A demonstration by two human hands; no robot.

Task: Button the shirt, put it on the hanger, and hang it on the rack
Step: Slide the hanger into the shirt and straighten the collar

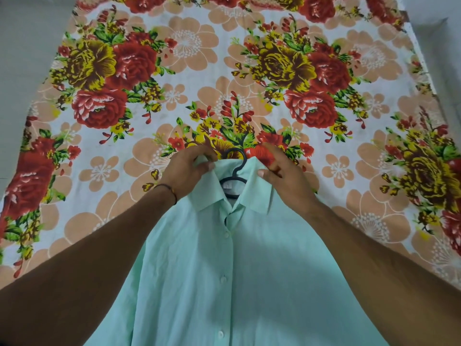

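Mint shirt (224, 283) fills near edge of my feed, front up, over floral sheet (199, 58); flat or lifted, I can't tell. Visible buttons (222, 279) done down placket; neck gapes slightly. Black hanger (235, 168) inside shirt, hook poking out of collar (209, 198). Left hand (185, 171) pinches left collar side, fingers curled. Right hand (282, 171) grips right collar side, thumb on top. Hands apart, hook between them. Thread band (172, 192) on left wrist.

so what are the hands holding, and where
The shirt, by its collar: left hand on the left side, right hand on the right.
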